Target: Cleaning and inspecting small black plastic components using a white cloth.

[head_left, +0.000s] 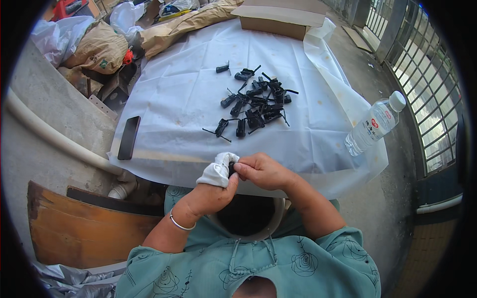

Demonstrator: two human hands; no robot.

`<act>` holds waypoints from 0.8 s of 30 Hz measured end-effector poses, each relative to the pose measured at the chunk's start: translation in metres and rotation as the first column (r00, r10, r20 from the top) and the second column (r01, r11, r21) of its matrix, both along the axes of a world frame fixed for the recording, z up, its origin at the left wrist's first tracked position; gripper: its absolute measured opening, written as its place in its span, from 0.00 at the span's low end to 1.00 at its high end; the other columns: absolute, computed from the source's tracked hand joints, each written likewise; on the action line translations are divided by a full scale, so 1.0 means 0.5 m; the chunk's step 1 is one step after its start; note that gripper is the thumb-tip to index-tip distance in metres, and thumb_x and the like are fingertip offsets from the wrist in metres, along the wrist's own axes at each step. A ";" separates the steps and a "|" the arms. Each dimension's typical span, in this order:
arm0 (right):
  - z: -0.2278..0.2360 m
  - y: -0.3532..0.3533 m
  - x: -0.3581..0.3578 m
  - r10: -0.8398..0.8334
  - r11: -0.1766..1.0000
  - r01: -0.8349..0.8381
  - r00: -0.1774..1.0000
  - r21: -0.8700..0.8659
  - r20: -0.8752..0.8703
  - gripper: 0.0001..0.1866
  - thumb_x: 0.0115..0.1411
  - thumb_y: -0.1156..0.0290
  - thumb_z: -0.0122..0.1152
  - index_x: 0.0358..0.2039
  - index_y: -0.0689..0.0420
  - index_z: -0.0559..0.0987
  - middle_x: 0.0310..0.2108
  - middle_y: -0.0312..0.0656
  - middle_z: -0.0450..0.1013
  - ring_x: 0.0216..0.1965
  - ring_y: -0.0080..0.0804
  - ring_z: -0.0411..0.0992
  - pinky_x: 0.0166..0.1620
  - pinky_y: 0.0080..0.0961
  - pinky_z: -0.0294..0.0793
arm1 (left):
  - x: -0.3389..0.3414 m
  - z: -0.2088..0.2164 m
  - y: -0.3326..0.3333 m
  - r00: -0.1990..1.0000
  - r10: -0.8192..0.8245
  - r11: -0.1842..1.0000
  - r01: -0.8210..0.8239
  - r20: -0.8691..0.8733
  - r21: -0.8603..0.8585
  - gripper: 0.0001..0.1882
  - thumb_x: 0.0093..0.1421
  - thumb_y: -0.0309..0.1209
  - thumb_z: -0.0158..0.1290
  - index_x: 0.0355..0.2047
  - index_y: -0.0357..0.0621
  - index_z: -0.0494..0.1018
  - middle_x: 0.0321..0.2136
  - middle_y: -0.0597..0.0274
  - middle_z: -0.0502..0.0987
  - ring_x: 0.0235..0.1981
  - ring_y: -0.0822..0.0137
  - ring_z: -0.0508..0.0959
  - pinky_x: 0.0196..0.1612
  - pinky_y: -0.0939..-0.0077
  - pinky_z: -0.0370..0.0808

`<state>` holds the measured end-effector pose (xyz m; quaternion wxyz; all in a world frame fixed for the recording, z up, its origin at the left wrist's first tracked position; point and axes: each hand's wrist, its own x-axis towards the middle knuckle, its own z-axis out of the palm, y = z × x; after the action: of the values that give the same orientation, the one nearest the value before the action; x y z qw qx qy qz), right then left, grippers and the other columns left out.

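Above the table's near edge my two hands meet at a small black plastic part (231, 168). My left hand (212, 193), its fingers covered by a white cloth or partial glove (216, 171), is closed around it. With thumb and fingers pinched, my right hand (265, 171) grips the part from the other side. Most of the part is hidden by the fingers. Farther up the table lies a loose pile of similar black plastic parts (256, 105), several with thin arms sticking out. Below my hands, between my knees, stands a bucket (281, 214) with a dark inside.
White sheeting (174, 99) covers the table. A black phone (129, 138) lies at its left edge. A clear water bottle (370, 128) stands at the right, and a cardboard box (273, 27) at the far end. Bags (102, 47) heap up at the far left; a barred gate (432, 79) is at right.
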<state>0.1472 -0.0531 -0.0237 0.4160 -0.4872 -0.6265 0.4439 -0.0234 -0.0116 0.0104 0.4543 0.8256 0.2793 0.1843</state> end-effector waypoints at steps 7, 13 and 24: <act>0.039 -0.001 0.033 -0.110 0.987 0.130 0.973 -0.093 0.202 0.17 0.60 0.63 0.50 0.19 0.62 0.71 0.15 0.38 0.65 0.17 0.27 0.60 0.24 0.26 0.63 | 0.000 -0.002 0.115 0.971 0.239 0.876 -0.203 -0.028 0.438 0.20 0.57 0.39 0.50 0.42 0.34 0.69 0.36 0.44 0.73 0.38 0.49 0.74 0.43 0.65 0.70; -0.003 0.012 0.006 -0.374 0.865 0.212 0.876 0.455 0.304 0.11 0.54 0.68 0.58 0.23 0.62 0.71 0.18 0.46 0.68 0.18 0.41 0.66 0.24 0.31 0.66 | 0.084 -0.044 0.184 0.881 0.404 0.753 -0.168 -0.246 0.636 0.16 0.54 0.34 0.49 0.40 0.36 0.69 0.33 0.43 0.73 0.37 0.48 0.74 0.42 0.64 0.70; 0.004 -0.003 -0.032 -0.426 0.767 0.269 0.892 0.582 0.148 0.07 0.52 0.72 0.61 0.27 0.61 0.72 0.21 0.44 0.68 0.19 0.36 0.68 0.23 0.26 0.67 | 0.049 -0.046 0.059 0.900 0.316 0.901 -0.186 0.299 -0.391 0.12 0.62 0.27 0.43 0.46 0.39 0.64 0.29 0.68 0.69 0.24 0.83 0.66 0.23 0.88 0.66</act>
<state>0.1312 -0.0546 -0.0218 0.5229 -0.5123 -0.6754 0.0892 0.0010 0.0178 -0.0125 0.6098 0.6394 0.3268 0.3354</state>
